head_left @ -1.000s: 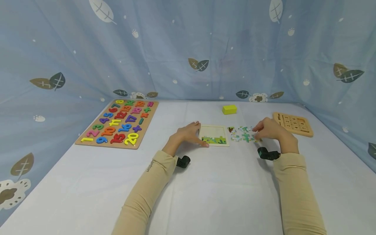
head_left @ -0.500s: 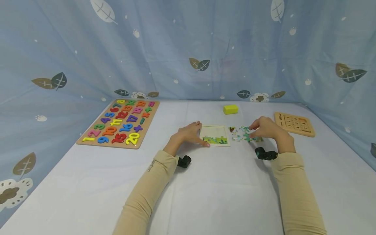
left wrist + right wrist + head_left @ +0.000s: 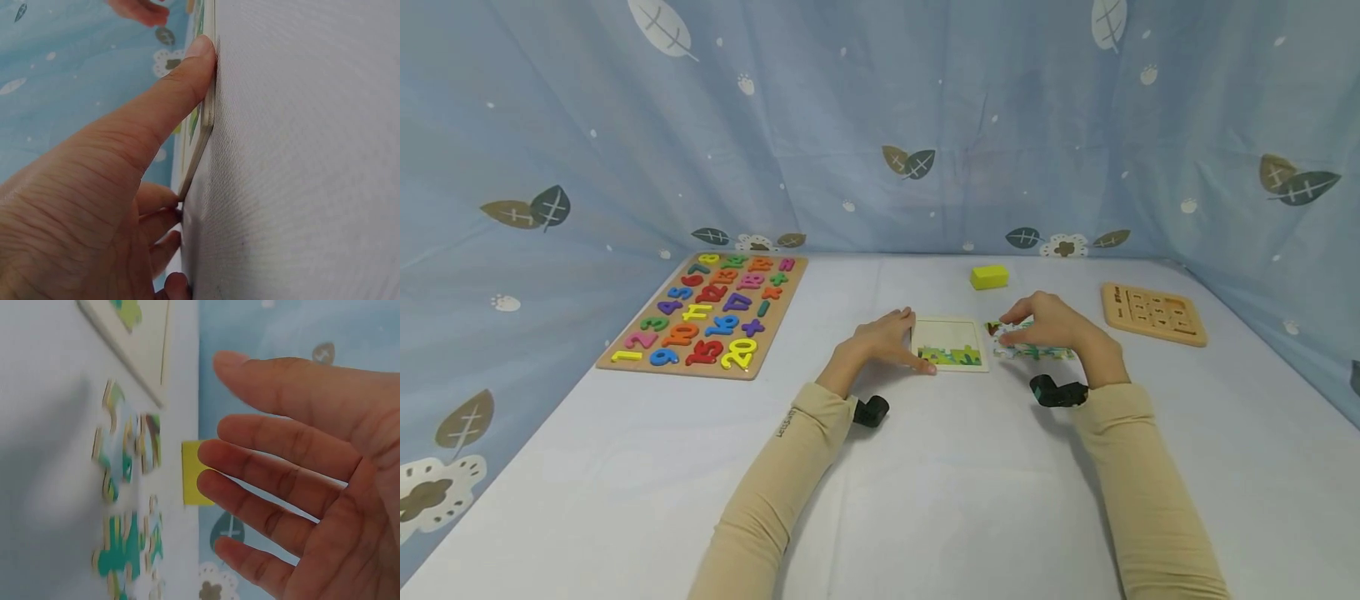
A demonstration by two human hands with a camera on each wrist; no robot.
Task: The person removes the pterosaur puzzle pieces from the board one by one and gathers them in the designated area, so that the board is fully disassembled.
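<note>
My left hand (image 3: 882, 342) holds the left side of a small wooden puzzle board (image 3: 949, 335). Its thumb presses the board's front edge and the other fingertips touch the left side, as the left wrist view shows. A green strip of fitted pieces lines the bottom of the board; its upper part is bare. Over the loose jigsaw pieces (image 3: 115, 440) to the right of the board hovers my right hand (image 3: 1056, 323). Its fingers are extended and apart, with nothing between them in the right wrist view. The hand hides some of these pieces in the head view.
A yellow block (image 3: 989, 277) stands behind the jigsaw pieces. At the far left lies a wooden board of coloured numbers (image 3: 760, 342). A wooden number tile board (image 3: 1154, 313) lies at the right. A blue patterned curtain (image 3: 820, 125) hangs behind the table.
My right hand has moved left across the loose pieces, toward the puzzle board. The left hand and the board have stayed in place.
</note>
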